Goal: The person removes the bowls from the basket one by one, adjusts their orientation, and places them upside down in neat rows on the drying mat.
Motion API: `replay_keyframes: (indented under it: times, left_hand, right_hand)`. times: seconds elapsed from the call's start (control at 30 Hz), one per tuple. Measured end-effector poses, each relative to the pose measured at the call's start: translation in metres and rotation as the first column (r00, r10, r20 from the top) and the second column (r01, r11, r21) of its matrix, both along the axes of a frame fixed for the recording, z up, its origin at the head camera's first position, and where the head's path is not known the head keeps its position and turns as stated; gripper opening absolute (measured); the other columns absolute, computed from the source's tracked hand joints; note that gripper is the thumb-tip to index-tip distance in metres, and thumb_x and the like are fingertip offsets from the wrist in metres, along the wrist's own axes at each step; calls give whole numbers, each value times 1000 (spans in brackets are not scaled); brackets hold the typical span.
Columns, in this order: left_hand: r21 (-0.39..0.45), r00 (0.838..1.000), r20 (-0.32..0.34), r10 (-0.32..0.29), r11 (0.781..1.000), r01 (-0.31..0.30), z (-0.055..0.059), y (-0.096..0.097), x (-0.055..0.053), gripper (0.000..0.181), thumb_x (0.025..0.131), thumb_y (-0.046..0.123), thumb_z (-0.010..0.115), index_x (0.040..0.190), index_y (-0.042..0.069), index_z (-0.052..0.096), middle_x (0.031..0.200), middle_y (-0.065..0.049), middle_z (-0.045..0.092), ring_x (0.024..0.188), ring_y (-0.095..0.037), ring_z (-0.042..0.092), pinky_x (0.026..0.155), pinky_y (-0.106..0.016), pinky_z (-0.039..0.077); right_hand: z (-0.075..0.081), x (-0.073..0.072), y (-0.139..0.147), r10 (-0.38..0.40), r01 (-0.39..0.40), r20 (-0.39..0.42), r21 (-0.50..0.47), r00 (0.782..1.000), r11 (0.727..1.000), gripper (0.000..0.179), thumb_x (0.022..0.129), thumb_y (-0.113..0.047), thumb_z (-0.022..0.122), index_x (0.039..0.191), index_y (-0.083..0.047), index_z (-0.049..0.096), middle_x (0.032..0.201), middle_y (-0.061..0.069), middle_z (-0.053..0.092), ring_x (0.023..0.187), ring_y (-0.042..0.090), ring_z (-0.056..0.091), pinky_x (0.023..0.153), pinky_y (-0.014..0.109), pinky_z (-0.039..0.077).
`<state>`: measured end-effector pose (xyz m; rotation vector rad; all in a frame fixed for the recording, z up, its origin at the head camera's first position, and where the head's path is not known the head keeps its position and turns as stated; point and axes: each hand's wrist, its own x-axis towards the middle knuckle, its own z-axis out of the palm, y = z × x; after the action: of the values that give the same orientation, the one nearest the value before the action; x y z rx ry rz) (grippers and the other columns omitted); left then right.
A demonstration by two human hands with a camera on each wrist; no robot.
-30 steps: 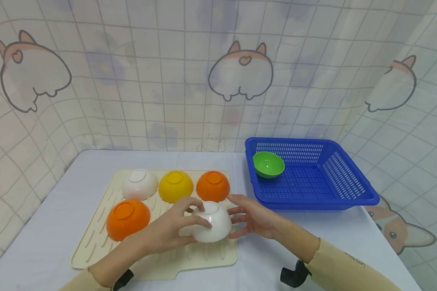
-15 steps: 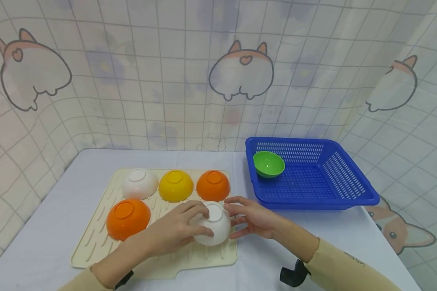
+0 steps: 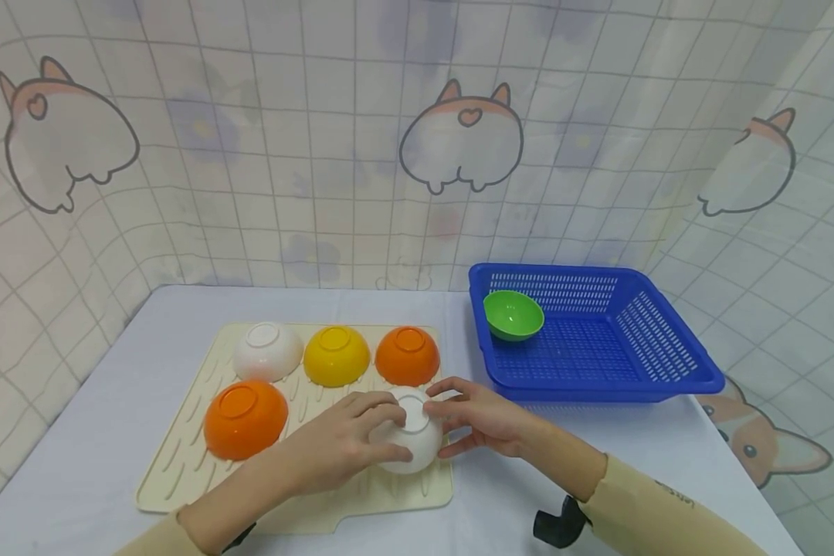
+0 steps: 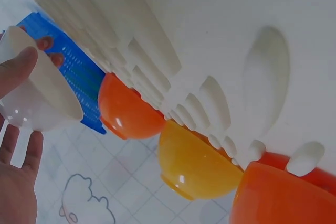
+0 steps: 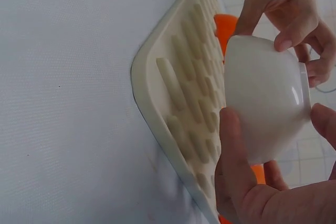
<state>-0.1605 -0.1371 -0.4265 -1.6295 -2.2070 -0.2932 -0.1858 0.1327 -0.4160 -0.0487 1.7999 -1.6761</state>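
A white bowl (image 3: 425, 449), bottom up, is held over the right front part of a cream drying mat (image 3: 368, 500). My left hand (image 3: 347, 442) grips it from the left, thumb on the near side and fingers by the foot ring. From the right, my right hand (image 3: 485, 418) holds the same bowl, its fingertips at the foot and side. In the right wrist view, the white bowl (image 5: 262, 98) sits between both hands, apart from the mat (image 5: 157, 82). The left wrist view shows its open rim facing the mat.
Upside down on the mat stand another white bowl (image 3: 267, 355), a yellow bowl (image 3: 336, 359), an orange bowl (image 3: 407, 359) and a larger orange bowl (image 3: 245, 423). A blue basket (image 3: 598, 386) at the right holds a green bowl (image 3: 513, 316).
The held white bowl has shifted slightly right and toward me, its foot ring turning more into view. My right fingers have come onto its foot; the other bowls have stayed put.
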Motion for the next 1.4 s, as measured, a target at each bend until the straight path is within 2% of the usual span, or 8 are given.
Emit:
replay_keyframes:
  times: [0.4, 0.53, 0.6, 0.73, 0.9, 1.1, 1.27, 1.4]
  left_hand:
    - [-60, 1000, -10, 8, 998, -9, -1, 2, 3, 50, 82, 9, 87, 124, 32, 72, 133, -3, 56, 129, -25, 48, 108, -43, 46]
    - [-53, 1000, -20, 2, 999, -3, -2, 3, 3, 50, 84, 11, 86, 127, 31, 70, 133, -2, 56, 129, -24, 48, 109, -41, 46]
    - [-38, 1000, -1, -3, 999, 3, -2, 3, 3, 52, 83, 14, 87, 129, 31, 68, 134, -2, 56, 130, -24, 48, 109, -42, 45]
    - [19, 994, 109, 19, 1000, -22, -2, 4, 4, 55, 83, 24, 89, 132, 29, 64, 139, -4, 52, 132, -24, 45, 111, -44, 43]
    - [57, 969, 215, 126, 988, -141, -3, 6, 5, 60, 88, 36, 83, 141, 26, 56, 148, -9, 43, 137, -26, 40, 111, -48, 43]
    - [79, 918, 331, 216, 964, -255, -6, 5, 6, 71, 88, 43, 81, 147, 25, 46, 151, -13, 37, 133, -29, 44, 107, -48, 47]
    - [73, 889, 396, 232, 957, -282, -8, 5, 5, 74, 88, 43, 82, 149, 25, 44, 149, -16, 38, 128, -30, 48, 102, -47, 52]
    - [61, 873, 431, 227, 958, -279, -8, 6, 4, 74, 88, 42, 83, 149, 25, 44, 148, -15, 39, 129, -28, 47, 102, -45, 52]
  right_hand:
    - [-5, -1, 0, 1, -1, -29, 9, 1000, 1000, 50, 96, -22, 73, 135, -3, 49, 120, 17, 63, 98, 29, 66, 79, 48, 61]
    - [-6, -1, -1, -4, 5, -39, 18, 999, 1000, 50, 95, -21, 73, 135, -3, 50, 119, 17, 63, 96, 29, 66, 78, 47, 62]
    - [-7, -1, -1, -6, 7, -43, 24, 999, 1000, 50, 94, -21, 73, 134, -3, 50, 118, 17, 63, 94, 28, 66, 77, 47, 62]
    - [-7, -1, -1, -8, 11, -56, 39, 998, 999, 49, 94, -22, 72, 134, -3, 51, 116, 17, 63, 94, 28, 65, 77, 47, 62]
    - [-5, 0, -1, -3, 6, -73, 49, 997, 999, 47, 95, -23, 70, 133, -3, 50, 117, 17, 63, 96, 29, 65, 78, 47, 62]
    - [-3, 0, -1, -11, 15, -80, 55, 997, 998, 48, 95, -25, 70, 133, -3, 50, 118, 16, 63, 97, 30, 66, 77, 47, 62]
    - [-3, 0, -1, -12, 17, -87, 57, 996, 998, 48, 95, -25, 70, 133, -3, 50, 118, 16, 63, 96, 29, 66, 77, 47, 62]
    - [-4, 0, -1, -12, 18, -90, 59, 996, 998, 48, 95, -25, 69, 133, -3, 49, 118, 16, 63, 96, 29, 65, 77, 47, 62]
